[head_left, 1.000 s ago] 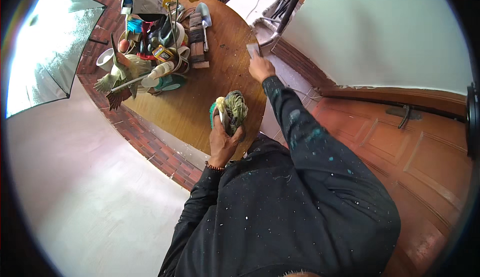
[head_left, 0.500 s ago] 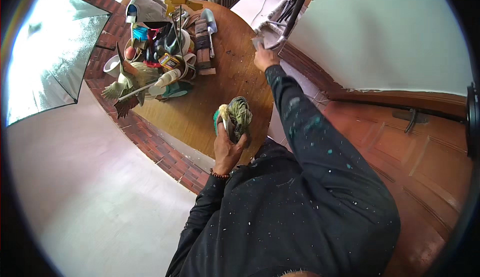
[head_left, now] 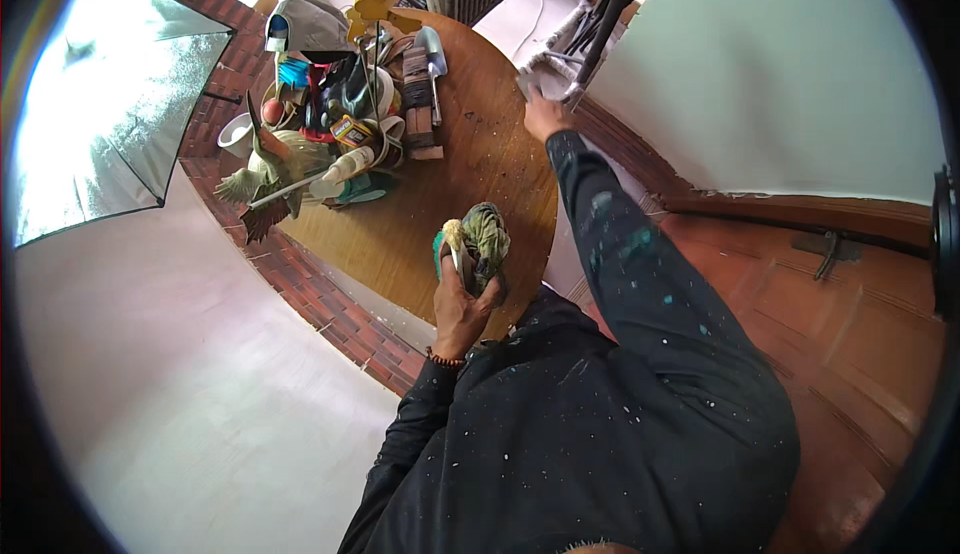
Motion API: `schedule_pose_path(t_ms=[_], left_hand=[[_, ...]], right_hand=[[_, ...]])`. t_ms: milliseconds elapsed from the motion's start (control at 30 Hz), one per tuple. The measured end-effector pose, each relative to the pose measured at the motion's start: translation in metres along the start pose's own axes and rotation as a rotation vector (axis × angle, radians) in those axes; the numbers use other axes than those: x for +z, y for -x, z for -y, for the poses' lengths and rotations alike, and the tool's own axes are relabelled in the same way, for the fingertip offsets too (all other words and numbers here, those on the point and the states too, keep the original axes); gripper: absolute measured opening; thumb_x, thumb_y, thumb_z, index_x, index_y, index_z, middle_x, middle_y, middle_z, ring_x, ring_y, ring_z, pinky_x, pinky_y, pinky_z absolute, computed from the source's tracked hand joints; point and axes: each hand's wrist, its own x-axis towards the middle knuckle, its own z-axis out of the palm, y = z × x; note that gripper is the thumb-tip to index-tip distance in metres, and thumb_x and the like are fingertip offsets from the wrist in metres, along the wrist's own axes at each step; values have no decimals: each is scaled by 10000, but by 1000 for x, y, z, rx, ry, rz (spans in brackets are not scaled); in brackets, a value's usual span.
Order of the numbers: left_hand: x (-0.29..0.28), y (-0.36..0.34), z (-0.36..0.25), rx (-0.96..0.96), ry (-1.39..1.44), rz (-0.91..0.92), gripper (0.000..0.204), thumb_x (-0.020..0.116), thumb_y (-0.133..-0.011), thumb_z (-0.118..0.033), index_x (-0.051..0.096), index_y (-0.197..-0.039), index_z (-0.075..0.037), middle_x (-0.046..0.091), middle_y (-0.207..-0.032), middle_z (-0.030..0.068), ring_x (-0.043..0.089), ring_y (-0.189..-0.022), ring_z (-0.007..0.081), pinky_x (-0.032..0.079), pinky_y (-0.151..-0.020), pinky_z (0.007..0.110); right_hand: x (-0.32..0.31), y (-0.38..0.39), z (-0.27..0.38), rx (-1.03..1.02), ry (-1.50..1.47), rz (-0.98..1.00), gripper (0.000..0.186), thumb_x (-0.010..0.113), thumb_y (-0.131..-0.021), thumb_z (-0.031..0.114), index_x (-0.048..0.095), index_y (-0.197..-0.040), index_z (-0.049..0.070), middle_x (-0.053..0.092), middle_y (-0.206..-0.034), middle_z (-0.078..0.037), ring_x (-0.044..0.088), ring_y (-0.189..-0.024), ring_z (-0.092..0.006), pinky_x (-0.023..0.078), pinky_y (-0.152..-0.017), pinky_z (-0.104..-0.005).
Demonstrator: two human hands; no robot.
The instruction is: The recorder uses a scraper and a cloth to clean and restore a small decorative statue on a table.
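Observation:
My left hand (head_left: 462,309) grips a bundle over the near part of the wooden table (head_left: 380,254): a crumpled olive rag (head_left: 485,234), a cream-tipped, pale-handled item (head_left: 454,238) and something green behind them. My right hand (head_left: 546,116) reaches out to the table's far right edge, fingers closed on a small pale grey flat piece (head_left: 529,87), partly hidden. Heaped at the table's left are a bird ornament (head_left: 270,166), a white bottle (head_left: 350,164), a red ball (head_left: 272,111), a yellow box (head_left: 352,131) and other odds. Beside them lie stacked wooden strips (head_left: 420,109) and a metal trowel (head_left: 431,52).
A silver photographic umbrella (head_left: 115,104) stands at upper left beside a brick border (head_left: 330,299) and white wall. Dark chair frames and a white-wrapped frame (head_left: 568,62) are beyond the table. A pale panel (head_left: 760,84) and reddish wooden door (head_left: 840,344) are at right.
The whole view has shifted slightly down and right. My right hand has pushed a little farther away, out over the table's far edge; my left hand keeps its grip on the bundle.

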Motion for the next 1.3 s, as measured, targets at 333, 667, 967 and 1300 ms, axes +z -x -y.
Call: schedule_pose_path(t_ms=[333,667,967,1300], left_hand=[[-6,3,0,-38,23,-6,744,748,-844,-212,332,-1419,10,646,-1138,248,656,-1000,426,525,-850,441],[-1,-5,-7,18,-46,-5,763,764,-818,-208,338,-1413,6,632,-1164,254,647,-1035,439,520,-853,455],[3,-5,-19,15,-20,9,794,756,-815,-201,320,-1448,-3,633,-1145,242,653,-1023,405,528,-855,435],[1,5,-7,-31,21,-43,798,755,-826,-258,319,-1444,-3,631,-1172,278,641,-1053,434,521,-863,465]], right_hand=[[5,153,-21,72,1,202,535,506,-985,317,383,-1496,218,696,-950,-281,678,-900,-469,524,-785,-580],[-5,102,-17,-18,9,111,525,531,-958,291,435,-1463,182,697,-922,-275,678,-879,-470,523,-771,-575],[-7,13,-15,-8,26,104,533,481,-974,304,392,-1492,218,677,-1026,-290,656,-946,-478,507,-830,-583],[-1,60,-5,-4,67,121,486,501,-958,295,461,-1421,152,683,-1035,-276,659,-960,-468,509,-846,-589]])
